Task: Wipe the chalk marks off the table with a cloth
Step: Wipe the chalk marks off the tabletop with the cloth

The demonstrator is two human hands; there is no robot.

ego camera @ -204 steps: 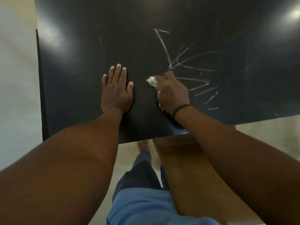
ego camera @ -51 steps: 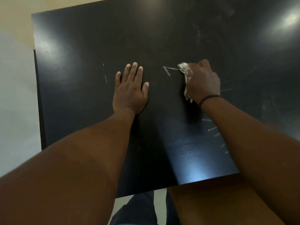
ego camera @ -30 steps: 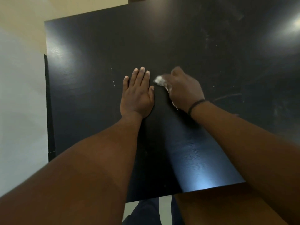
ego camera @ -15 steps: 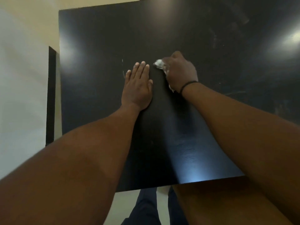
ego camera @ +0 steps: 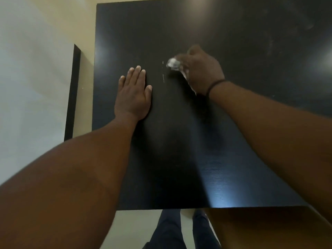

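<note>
Gripping a crumpled white cloth [ego camera: 173, 64], the right hand [ego camera: 202, 71] presses it onto the black table [ego camera: 233, 42], fingers curled round the wad so that only its left end shows past the knuckles. The hand is blurred, so the exact lie of its fingers cannot be told. A dark band [ego camera: 214, 85] circles that wrist. Just left of the cloth run two short chalk marks [ego camera: 163, 76], thin and pale, one nearer and one farther, in a broken line; the cloth is beside them, not on them. Left of the marks the left hand [ego camera: 133, 92] lies flat on the table, palm down, fingers straight and close together, holding nothing. Faint pale smears [ego camera: 271, 42] show on the far right of the tabletop. Beyond the table's near edge, dark trouser legs [ego camera: 168, 230] stand on a pale floor [ego camera: 82, 20]. A brown surface [ego camera: 260, 229] fills the near right corner.
</note>
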